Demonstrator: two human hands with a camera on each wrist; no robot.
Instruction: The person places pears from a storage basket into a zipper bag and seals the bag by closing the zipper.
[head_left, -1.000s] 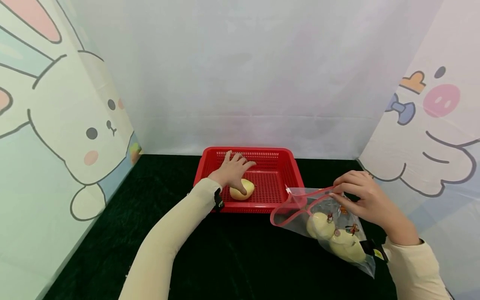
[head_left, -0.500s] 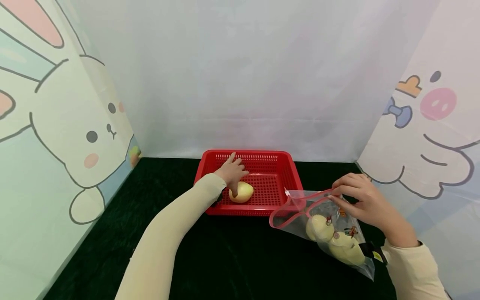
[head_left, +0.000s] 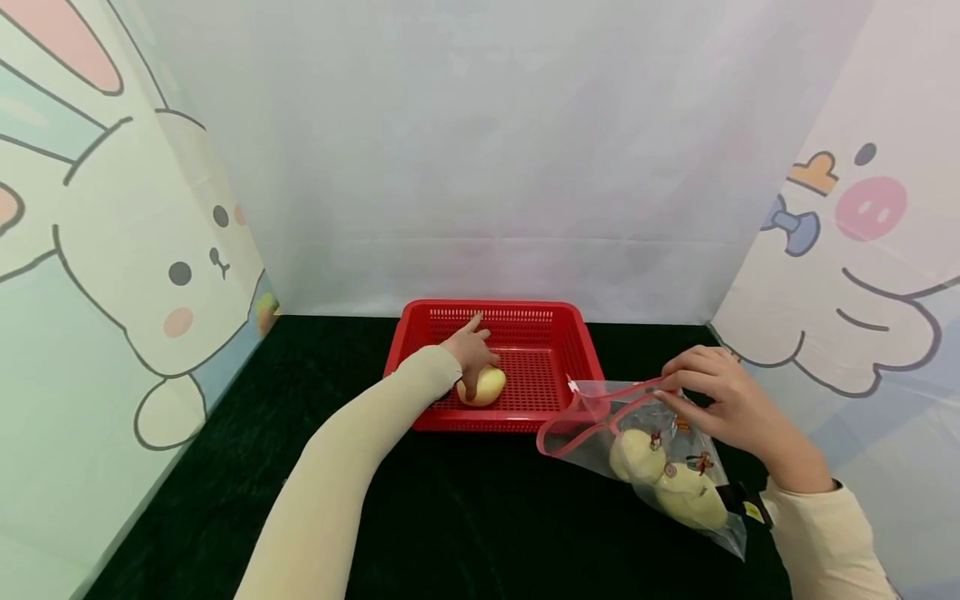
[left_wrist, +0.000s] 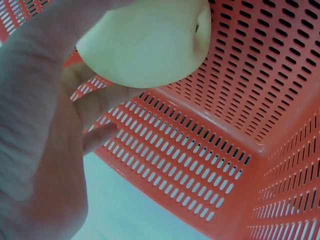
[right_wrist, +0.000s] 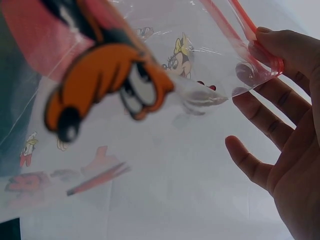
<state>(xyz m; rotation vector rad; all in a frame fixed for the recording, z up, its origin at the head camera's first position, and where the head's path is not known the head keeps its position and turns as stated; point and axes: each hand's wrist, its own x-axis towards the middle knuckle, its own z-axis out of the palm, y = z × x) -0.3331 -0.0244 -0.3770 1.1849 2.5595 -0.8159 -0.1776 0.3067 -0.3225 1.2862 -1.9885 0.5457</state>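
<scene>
A pale yellow fruit with a stem dimple, like an apple or pear (head_left: pixel 492 386), lies in the front left part of a red perforated basket (head_left: pixel 525 420). Round it curves my left hand (head_left: pixel 469 352), thumb on the near side. The left wrist view shows fingers passing behind the fruit (left_wrist: pixel 150 45); the thumb tip is cut off. My right hand (head_left: pixel 716 404) pinches the pink edge of a clear zip bag (head_left: pixel 703 463) with cartoon prints. Inside the bag lie pale yellow fruits (head_left: pixel 637 455). In the right wrist view, thumb and forefinger grip the pink strip (right_wrist: pixel 272 65).
A dark green cloth (head_left: pixel 457 517) covers the table. Printed cartoon sheets (head_left: pixel 195 250) stand at left and right, with a pale curtain (head_left: pixel 487 167) behind the basket. The bag's open mouth overlaps the basket's front right corner.
My left hand has lowered toward the fruit, and its spread fingers have drawn in around it. The right hand keeps hold of the bag's edge, almost unmoved.
</scene>
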